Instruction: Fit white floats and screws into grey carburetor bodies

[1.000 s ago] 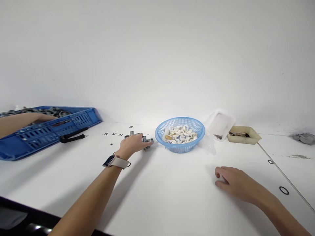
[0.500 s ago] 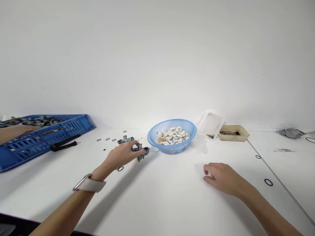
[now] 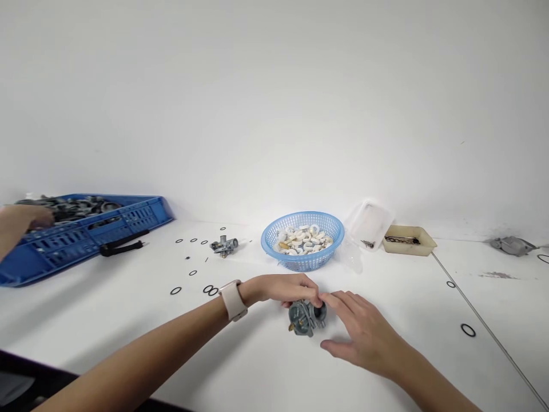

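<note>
In the head view a grey metal carburetor body (image 3: 302, 319), its round open bowl side facing me with a brass part inside, is held above the white table in front of the basket. My left hand (image 3: 294, 288) grips it from above, fingers closed on its upper edge. My right hand (image 3: 362, 326) is at its right side, thumb and fingers apart, fingertips close to the left hand; whether they touch the carburetor I cannot tell. A second carburetor (image 3: 224, 245) stands farther back on the left.
A blue basket (image 3: 266, 250) holds white plastic parts. Right of it are a white tub (image 3: 372, 224) and a beige tray (image 3: 409, 248). A blue crate (image 3: 141, 214) of metal parts stands left, another person's hand (image 3: 30, 220) over it. Black O-rings (image 3: 175, 290) lie about; a grey part (image 3: 512, 246) is far right.
My left hand has brought the carburetor rightward and nearer, turning its bowl side to me. My right hand has moved left to meet it. The other person's hand has shifted at the crate.
</note>
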Motion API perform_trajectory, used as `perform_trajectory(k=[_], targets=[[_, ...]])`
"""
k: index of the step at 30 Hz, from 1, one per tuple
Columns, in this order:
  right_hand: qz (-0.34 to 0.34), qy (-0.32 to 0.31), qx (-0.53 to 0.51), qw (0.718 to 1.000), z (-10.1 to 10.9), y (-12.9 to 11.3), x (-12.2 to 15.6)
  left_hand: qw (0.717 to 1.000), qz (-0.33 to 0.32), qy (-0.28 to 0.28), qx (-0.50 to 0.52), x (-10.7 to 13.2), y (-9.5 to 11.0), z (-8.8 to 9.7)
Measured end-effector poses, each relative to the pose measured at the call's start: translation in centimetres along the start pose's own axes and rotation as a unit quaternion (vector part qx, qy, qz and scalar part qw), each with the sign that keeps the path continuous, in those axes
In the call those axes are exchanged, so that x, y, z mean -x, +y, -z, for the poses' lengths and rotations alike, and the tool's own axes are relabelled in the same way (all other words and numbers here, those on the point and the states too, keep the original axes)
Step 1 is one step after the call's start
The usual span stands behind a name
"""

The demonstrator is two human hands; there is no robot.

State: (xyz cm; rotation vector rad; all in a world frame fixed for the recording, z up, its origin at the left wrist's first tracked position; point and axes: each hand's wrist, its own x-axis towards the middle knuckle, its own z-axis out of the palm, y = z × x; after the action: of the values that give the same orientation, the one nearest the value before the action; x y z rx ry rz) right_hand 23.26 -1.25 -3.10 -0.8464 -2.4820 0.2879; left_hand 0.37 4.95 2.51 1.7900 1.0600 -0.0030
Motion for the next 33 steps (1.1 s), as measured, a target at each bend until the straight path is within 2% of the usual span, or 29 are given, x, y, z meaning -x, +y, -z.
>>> perform_trajectory(k=[5,10,13,16,18,20,23,26,28,31,33], targets=[[-0.065,0.010,-0.115,0.991,0.7,0.0,-0.2,0.998,-0.017,-0.054,-0.004,-1.7,0.8,-0.9],[-0.119,0.027,-0.262,0.957,0.8,-0.2,-0.3,0.997,-0.052,-0.049,0.006,-1.6,1.2,-1.1],[-0.170,0.043,-0.358,0.917,0.5,0.5,-0.5,0.995,-0.094,-0.011,0.013,-1.1,0.8,-0.5],[-0.218,0.047,-0.465,0.857,0.3,1.6,-0.7,0.991,-0.131,0.026,0.017,-1.0,-0.1,-0.5],[-0.241,0.048,-0.520,0.818,0.3,2.4,-0.8,0.988,-0.146,0.054,0.016,-1.2,-0.8,-1.1],[-0.267,0.038,-0.547,0.793,0.3,2.9,-0.9,0.981,-0.159,0.114,-0.009,-1.3,-1.4,-2.2],[-0.302,0.002,-0.555,0.775,0.6,3.2,-1.0,0.959,-0.175,0.213,-0.070,-1.6,-2.2,-3.7],[-0.323,-0.053,-0.548,0.770,1.0,3.1,-1.0,0.955,-0.174,0.222,-0.087,-1.8,-2.5,-4.5],[-0.323,-0.098,-0.526,0.780,1.4,3.3,-0.8,0.960,-0.168,0.207,-0.087,-1.7,-2.6,-4.5],[-0.304,-0.174,-0.450,0.821,2.5,3.8,-0.1,0.964,-0.157,0.194,-0.087,-1.3,-2.8,-4.4],[-0.299,-0.192,-0.363,0.861,3.6,4.3,0.0,0.967,-0.155,0.188,-0.081,-1.2,-3.0,-4.4]])
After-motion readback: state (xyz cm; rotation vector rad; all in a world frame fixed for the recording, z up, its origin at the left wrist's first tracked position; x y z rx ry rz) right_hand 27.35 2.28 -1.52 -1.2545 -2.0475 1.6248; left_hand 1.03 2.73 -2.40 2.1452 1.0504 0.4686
